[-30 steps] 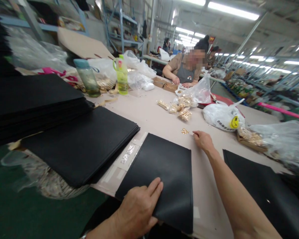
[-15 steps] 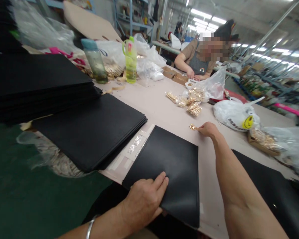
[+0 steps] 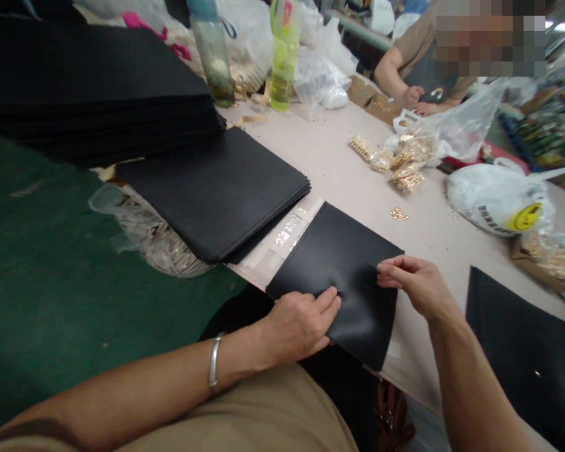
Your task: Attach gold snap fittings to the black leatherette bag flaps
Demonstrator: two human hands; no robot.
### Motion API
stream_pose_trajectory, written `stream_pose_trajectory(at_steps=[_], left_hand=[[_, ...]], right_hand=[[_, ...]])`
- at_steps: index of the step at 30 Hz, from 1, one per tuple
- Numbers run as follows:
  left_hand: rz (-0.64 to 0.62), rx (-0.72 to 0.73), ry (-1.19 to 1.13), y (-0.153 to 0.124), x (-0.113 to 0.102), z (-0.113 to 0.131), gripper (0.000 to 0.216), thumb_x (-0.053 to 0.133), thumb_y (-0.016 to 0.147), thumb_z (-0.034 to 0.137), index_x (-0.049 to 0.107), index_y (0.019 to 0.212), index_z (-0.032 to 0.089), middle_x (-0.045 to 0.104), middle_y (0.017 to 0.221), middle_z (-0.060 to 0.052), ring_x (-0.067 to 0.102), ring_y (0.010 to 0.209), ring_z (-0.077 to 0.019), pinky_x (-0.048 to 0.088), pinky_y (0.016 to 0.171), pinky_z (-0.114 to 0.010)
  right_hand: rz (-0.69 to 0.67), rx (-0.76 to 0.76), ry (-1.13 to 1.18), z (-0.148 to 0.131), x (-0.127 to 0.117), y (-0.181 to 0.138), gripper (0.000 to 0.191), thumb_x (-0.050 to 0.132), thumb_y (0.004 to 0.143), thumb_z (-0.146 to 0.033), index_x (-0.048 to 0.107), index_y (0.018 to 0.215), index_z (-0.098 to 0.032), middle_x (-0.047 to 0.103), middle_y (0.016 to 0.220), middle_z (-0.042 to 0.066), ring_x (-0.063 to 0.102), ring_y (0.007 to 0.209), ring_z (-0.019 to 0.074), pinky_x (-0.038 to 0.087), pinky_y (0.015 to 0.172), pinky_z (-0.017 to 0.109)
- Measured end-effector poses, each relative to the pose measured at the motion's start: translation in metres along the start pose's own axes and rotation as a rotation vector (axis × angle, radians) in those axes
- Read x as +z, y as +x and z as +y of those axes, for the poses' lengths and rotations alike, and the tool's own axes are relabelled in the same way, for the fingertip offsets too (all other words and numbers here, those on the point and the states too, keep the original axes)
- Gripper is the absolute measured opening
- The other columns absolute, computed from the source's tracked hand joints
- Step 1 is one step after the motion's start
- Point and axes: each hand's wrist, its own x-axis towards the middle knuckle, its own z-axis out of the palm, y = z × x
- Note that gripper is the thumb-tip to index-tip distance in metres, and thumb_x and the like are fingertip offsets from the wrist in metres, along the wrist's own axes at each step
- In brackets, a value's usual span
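Observation:
A black leather-like sheet (image 3: 339,263) lies on the beige table (image 3: 339,169) in front of me. My left hand (image 3: 301,323) rests flat on its near edge, fingers stretched out and pressing it down. My right hand (image 3: 412,285) hovers over the sheet's right edge, fingers pinched together on something too small to make out. A small cluster of gold metal pieces (image 3: 398,215) lies on the table beyond the sheet.
Stacks of black sheets (image 3: 216,188) fill the left of the table, another black sheet (image 3: 522,351) lies at right. Bags of gold hardware (image 3: 400,163), white plastic bags (image 3: 494,198) and two bottles (image 3: 282,56) stand further back. A co-worker (image 3: 414,63) works across the table.
My right hand has drawn back from the gold pieces to the sheet's right edge, pinched shut. The view has tilted down. My left hand stays on the sheet.

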Motion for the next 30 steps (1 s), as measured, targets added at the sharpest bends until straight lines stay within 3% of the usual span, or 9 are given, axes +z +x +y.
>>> stream_pose_trajectory(at_steps=[5, 9, 14, 19, 30], left_hand=[[0.023, 0.004, 0.001, -0.001, 0.001, 0.0, 0.061, 0.061, 0.087, 0.041, 0.046, 0.137, 0.01, 0.049, 0.145, -0.014, 0.066, 0.086, -0.0235, 0.054, 0.069, -0.037], [0.037, 0.013, 0.019, -0.002, 0.001, 0.0, 0.062, 0.062, 0.086, 0.041, 0.046, 0.136, 0.009, 0.053, 0.14, -0.014, 0.065, 0.082, -0.0228, 0.053, 0.066, -0.037], [0.041, 0.007, 0.005, -0.002, -0.001, 0.0, 0.056, 0.059, 0.088, 0.04, 0.048, 0.133, 0.01, 0.059, 0.127, -0.012, 0.063, 0.078, -0.0222, 0.051, 0.062, -0.037], [0.039, 0.005, -0.006, -0.002, 0.0, -0.001, 0.057, 0.058, 0.088, 0.041, 0.047, 0.134, 0.01, 0.057, 0.129, -0.012, 0.063, 0.079, -0.0223, 0.051, 0.063, -0.037], [0.032, 0.012, -0.027, -0.001, 0.001, -0.002, 0.06, 0.061, 0.086, 0.037, 0.046, 0.136, 0.008, 0.059, 0.129, -0.013, 0.063, 0.08, -0.0222, 0.052, 0.062, -0.037]], right_hand=[[-0.172, 0.063, 0.005, 0.001, 0.037, -0.031, 0.044, 0.087, 0.057, -0.044, 0.069, 0.085, -0.016, 0.071, 0.068, 0.002, 0.067, 0.061, 0.0155, 0.058, 0.063, 0.029], [-0.275, -0.009, -0.168, -0.001, 0.051, -0.035, 0.031, 0.077, 0.069, -0.043, 0.072, 0.084, -0.016, 0.07, 0.068, 0.002, 0.064, 0.061, 0.0141, 0.054, 0.06, 0.026], [-0.334, -0.099, -0.461, -0.003, 0.057, -0.033, 0.019, 0.065, 0.08, -0.037, 0.073, 0.081, -0.02, 0.068, 0.066, 0.0, 0.058, 0.056, 0.0127, 0.046, 0.054, 0.024], [-0.33, -0.17, -0.645, -0.012, 0.06, -0.031, 0.017, 0.062, 0.082, -0.035, 0.073, 0.078, -0.022, 0.07, 0.069, 0.001, 0.06, 0.058, 0.0148, 0.044, 0.053, 0.024], [-0.407, -0.005, -0.658, -0.022, 0.061, -0.017, 0.015, 0.065, 0.078, -0.032, 0.068, 0.071, -0.019, 0.063, 0.054, 0.0, 0.058, 0.05, 0.0129, 0.043, 0.045, 0.022]])
